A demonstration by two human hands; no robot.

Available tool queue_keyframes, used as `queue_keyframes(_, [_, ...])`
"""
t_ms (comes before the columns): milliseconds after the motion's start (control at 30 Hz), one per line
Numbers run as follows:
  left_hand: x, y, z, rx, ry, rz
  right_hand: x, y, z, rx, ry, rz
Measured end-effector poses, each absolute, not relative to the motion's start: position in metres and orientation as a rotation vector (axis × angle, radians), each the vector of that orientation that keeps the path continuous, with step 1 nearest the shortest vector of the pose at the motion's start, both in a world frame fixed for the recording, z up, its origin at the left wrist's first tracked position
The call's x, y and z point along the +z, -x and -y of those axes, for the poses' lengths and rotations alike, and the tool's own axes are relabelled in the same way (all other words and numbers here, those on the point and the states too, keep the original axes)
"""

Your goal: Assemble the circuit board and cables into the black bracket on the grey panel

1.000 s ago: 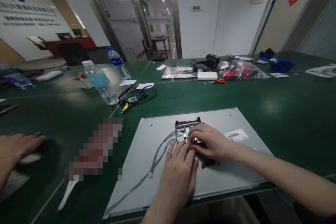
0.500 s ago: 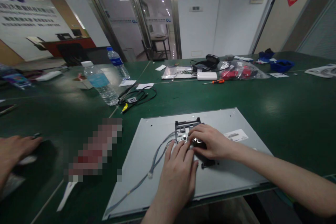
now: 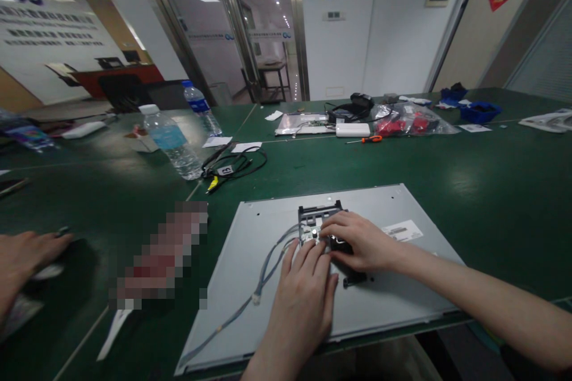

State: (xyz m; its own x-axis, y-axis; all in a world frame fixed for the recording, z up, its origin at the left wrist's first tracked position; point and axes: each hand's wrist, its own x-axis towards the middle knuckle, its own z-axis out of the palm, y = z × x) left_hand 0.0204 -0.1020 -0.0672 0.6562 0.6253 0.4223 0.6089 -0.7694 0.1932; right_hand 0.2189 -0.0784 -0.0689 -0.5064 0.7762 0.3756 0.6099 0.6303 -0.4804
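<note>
A flat grey-white metal panel (image 3: 393, 292) lies on the table in front of me. At its middle sits a black plastic bracket (image 3: 320, 209) around a small circuit board (image 3: 314, 231). Grey cables (image 3: 263, 268) run from the board to the panel's lower left corner. My left hand (image 3: 306, 289) rests palm down, its fingers stretched out with the tips at the board's near edge. My right hand (image 3: 357, 238) is curled over the bracket's right part, thumb and fingers bent toward the board. Whatever its fingertips grip is hidden.
Another person's hand (image 3: 31, 259) is at the left edge. A blurred-out reddish item (image 3: 163, 256) lies left of the panel. Farther back are water bottles (image 3: 172, 140), black cables (image 3: 241, 164), an orange-handled screwdriver (image 3: 370, 139), a white box (image 3: 353, 130) and a plastic bag (image 3: 409, 119).
</note>
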Motion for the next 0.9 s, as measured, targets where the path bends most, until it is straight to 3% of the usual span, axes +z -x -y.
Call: queue_keyframes(900, [-0.0643, -0.0189, 0.1022, 0.713, -2.849, -1.038, -0.0672, -0.2182, 0.0788, 0.389, 1.115, 2.291])
